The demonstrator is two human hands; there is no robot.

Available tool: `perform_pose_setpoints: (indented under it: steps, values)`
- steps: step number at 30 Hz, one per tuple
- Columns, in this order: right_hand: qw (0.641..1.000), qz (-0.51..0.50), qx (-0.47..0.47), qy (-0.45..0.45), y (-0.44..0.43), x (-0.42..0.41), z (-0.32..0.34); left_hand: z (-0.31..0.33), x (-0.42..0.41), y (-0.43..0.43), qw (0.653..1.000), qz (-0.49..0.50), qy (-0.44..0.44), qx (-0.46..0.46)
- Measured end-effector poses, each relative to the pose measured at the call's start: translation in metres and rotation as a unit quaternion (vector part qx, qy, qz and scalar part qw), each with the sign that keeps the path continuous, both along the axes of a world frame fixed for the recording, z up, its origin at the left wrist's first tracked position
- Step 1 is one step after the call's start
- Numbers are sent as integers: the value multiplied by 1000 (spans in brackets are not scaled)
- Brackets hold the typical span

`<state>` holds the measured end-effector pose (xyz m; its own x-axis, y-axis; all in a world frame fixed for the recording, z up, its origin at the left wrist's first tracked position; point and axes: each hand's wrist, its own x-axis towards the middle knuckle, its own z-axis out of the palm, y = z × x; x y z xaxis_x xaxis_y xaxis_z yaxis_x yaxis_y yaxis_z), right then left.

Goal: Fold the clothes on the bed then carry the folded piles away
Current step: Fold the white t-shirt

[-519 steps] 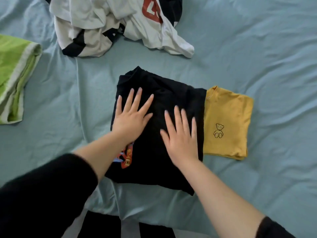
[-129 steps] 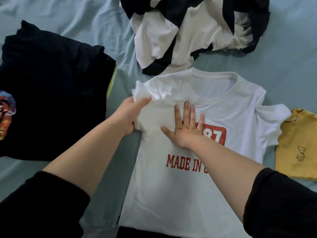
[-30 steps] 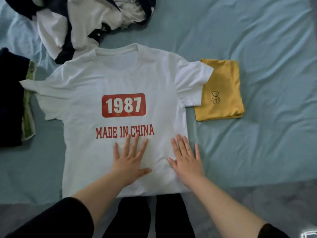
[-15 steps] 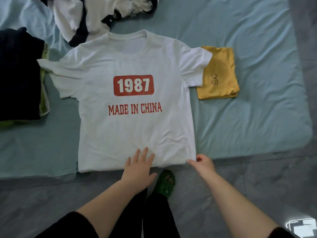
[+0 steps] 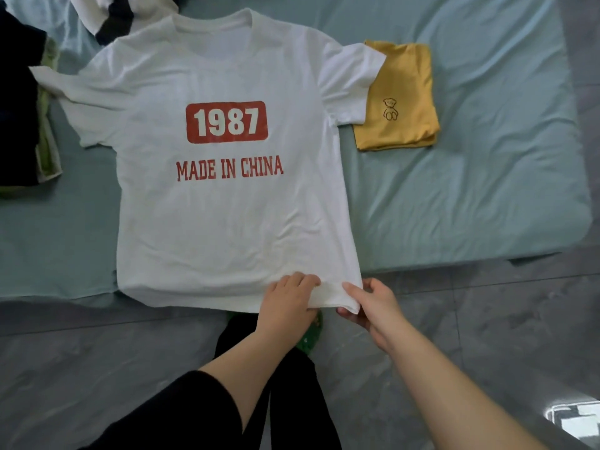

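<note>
Presently, head view: the white T-shirt (image 5: 227,196) lies flat and print-up on the bed (image 5: 480,196), spread so you can fold it cleanly. Its collar points away from you and its hem sits at the near edge, so the long axis runs straight out from your body. Your right hand (image 5: 370,303) pinches the hem's right corner, thumb on top and fingers beneath. Your left hand (image 5: 289,300) grips the hem just beside it with curled fingers; its thumb is hidden, probably under the cloth. Judged purpose: tensioning the hem before folding. One sleeve overlaps the folded yellow shirt (image 5: 402,92). The other reaches the dark pile (image 5: 16,125). Both look set aside as finished.
</note>
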<state>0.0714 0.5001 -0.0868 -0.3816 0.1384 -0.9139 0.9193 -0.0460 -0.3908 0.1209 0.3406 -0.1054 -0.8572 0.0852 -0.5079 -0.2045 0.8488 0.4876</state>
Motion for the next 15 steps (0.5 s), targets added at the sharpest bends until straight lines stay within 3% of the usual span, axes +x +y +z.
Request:
perform_pose_setpoints:
  steps: [2, 4, 6, 7, 9, 11, 13, 15]
  values:
    - [1000, 18, 19, 7, 3, -2, 1, -3, -1, 0, 999, 34, -11, 27]
    - [969, 168, 160, 88, 7, -3, -1, -5, -1, -1, 997, 53, -34, 45]
    - [870, 340, 265, 240, 7, 0, 3, -6, -1, -1, 997, 60, -34, 46]
    - [815, 423, 257, 303, 4, 2, 7, -6, -1, 0, 997, 61, -30, 44]
    - [707, 583, 212, 340, -10, 11, 9, -4, -2, 1, 997, 63, -20, 41]
    - [629, 673, 212, 325, -23, 22, 1, -3, -2, 4, 996, 73, -10, 42]
    - [615, 678, 247, 318, -34, 24, -9, -2, 0, 4, 994, 95, -8, 48]
    - [637, 649, 265, 320, -43, 18, -13, -2, 3, 0, 992, 117, -4, 51]
